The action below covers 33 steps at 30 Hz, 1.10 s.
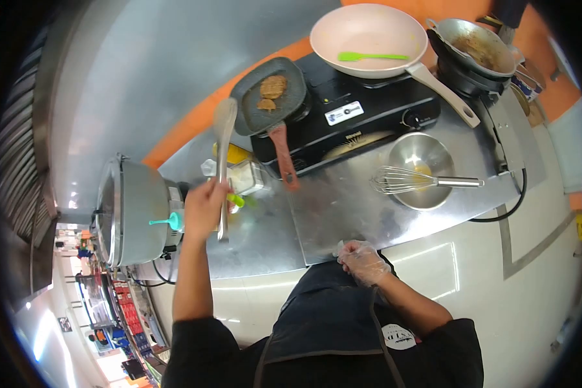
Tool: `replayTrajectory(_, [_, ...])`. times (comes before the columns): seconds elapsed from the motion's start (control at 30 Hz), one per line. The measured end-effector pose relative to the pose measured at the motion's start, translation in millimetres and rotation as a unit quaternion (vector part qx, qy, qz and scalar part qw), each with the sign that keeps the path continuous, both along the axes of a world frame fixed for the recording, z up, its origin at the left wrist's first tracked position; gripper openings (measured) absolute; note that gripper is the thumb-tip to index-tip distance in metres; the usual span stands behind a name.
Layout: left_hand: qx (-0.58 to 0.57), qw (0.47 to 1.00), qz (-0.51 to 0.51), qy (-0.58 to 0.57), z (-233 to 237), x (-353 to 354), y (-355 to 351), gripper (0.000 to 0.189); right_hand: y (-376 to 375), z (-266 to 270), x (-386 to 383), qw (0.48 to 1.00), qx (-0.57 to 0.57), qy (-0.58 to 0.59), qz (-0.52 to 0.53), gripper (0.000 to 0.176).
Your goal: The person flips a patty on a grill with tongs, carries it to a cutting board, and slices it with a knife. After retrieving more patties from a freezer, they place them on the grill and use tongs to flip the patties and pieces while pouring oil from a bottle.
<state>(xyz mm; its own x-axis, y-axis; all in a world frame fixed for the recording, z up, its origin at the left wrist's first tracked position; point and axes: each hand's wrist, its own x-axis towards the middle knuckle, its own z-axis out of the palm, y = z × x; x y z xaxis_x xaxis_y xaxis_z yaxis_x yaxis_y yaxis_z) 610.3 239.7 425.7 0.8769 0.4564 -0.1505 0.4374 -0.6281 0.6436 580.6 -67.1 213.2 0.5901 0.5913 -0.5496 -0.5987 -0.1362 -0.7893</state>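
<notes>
My left hand [204, 210], bare, is closed round the handle of a long spatula [224, 132]. Its broad head points up, beside the grey square grill pan [244, 107]. Two browned pieces of food [273, 86] lie in that pan, whose reddish handle [281, 155] sticks out toward me. Just right of my left hand are a clear jar [247, 176] with pale contents and a bright green item [237, 200]. My right hand [362, 262], in a clear plastic glove, is held at the counter's front edge by my apron. Its fingers are curled in; whatever they may hold is hidden.
On the black gas stove [349, 119] sits a large pale pan [368, 32] with a green brush [372, 57]. A used wok [478, 48] stands farther right. A whisk [427, 182] rests across a steel bowl [421, 149]. A large grey cooker [139, 213] is at left.
</notes>
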Motion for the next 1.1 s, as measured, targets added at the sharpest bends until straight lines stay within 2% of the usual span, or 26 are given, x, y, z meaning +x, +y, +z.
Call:
replayTrajectory(0.03, [0.071,0.997,-0.037,-0.022,-11,-26,-5,0.035,-8,-4,-2,0.999,-0.025,-0.043,0.021,0.026])
replayTrajectory(0.07, [0.106,0.994,-0.015,-0.013,-21,-51,-15,0.031,-15,-5,-2,0.999,-0.034,-0.04,0.017,0.026])
replayTrajectory(0.13, [0.043,0.998,-0.028,-0.029,-37,-78,-43,0.031,-22,-5,1,0.998,-0.041,-0.017,0.042,0.024])
replayTrajectory(0.2, [-0.011,0.998,-0.051,-0.025,-48,-70,-81,0.027,-24,-27,-4,0.997,-0.036,-0.046,0.042,0.021])
replayTrajectory(0.23, [0.046,0.993,-0.108,0.013,-56,-57,-93,0.025,-25,-38,-7,0.996,-0.025,-0.073,0.042,0.019])
replayTrajectory(0.33, [0.063,0.987,-0.138,-0.044,-71,9,-152,0.031,-21,-43,-3,0.996,0.001,-0.061,0.062,0.022])
replayTrajectory(0.43, [0.093,0.988,-0.108,-0.063,-115,88,-175,0.034,-19,-18,8,0.998,0.023,-0.028,0.059,0.027])
replayTrajectory(0.53, [0.135,0.987,-0.071,-0.045,-141,151,-183,0.036,-23,-9,14,0.998,-0.011,-0.005,0.067,0.033])
replayTrajectory(0.6, [0.157,0.985,-0.071,-0.021,-140,182,-183,0.037,-29,1,17,0.997,-0.038,0.003,0.066,0.034])
replayTrajectory(0.63, [0.177,0.981,-0.076,0.009,-140,196,-182,0.039,-35,5,17,0.998,-0.025,0.0,0.055,0.029])
replayTrajectory(0.8, [0.136,0.985,-0.023,0.106,-135,256,-164,0.048,-59,-11,7,0.999,-0.041,0.003,0.032,0.021])
replayTrajectory(0.83, [0.136,0.983,-0.012,0.126,-132,259,-163,0.052,-59,-11,4,0.999,-0.046,-0.006,0.009,0.02])
replayTrajectory(0.97, [0.166,0.985,-0.027,0.051,-108,233,-177,0.064,-53,-10,-10,0.998,-0.055,-0.019,-0.018,0.015])
replayTrajectory(1.03, [0.144,0.982,-0.036,-0.117,-129,205,-188,0.073,-45,-16,-15,0.998,-0.062,-0.021,-0.009,0.015])
replayTrajectory(1.1, [0.026,0.977,-0.162,-0.135,-104,140,-189,0.073,-30,-9,-20,0.998,-0.065,-0.024,-0.002,0.014])
